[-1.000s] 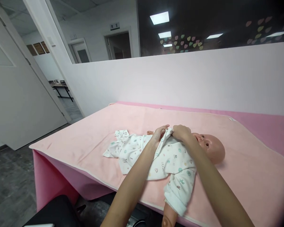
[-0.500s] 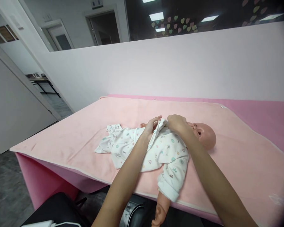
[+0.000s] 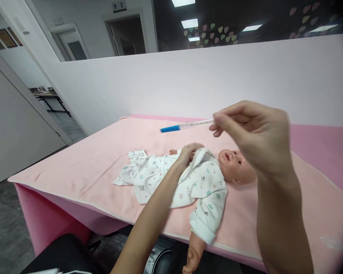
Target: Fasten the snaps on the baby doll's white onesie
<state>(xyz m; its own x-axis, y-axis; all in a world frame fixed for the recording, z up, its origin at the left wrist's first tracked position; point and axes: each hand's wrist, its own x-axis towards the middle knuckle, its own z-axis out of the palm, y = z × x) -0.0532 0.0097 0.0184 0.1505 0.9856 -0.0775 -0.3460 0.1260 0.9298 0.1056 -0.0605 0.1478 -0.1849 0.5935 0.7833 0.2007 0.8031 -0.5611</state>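
The thermometer (image 3: 185, 125) sits pinched level in your right hand (image 3: 254, 133), raised for reading. Your left hand (image 3: 190, 152) grips the doll's (image 3: 234, 165) romper (image 3: 188, 182) collar, holding it open.

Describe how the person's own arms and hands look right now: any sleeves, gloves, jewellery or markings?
Both forearms are bare up to the frame's lower edge, with no sleeve in view. The left hand and the right hand wear no gloves; no ring, watch, bracelet or marking shows on either. Fingernails look short and unpainted.

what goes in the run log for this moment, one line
right hand: holds thermometer raised | left hand: on doll garment collar | pink mat
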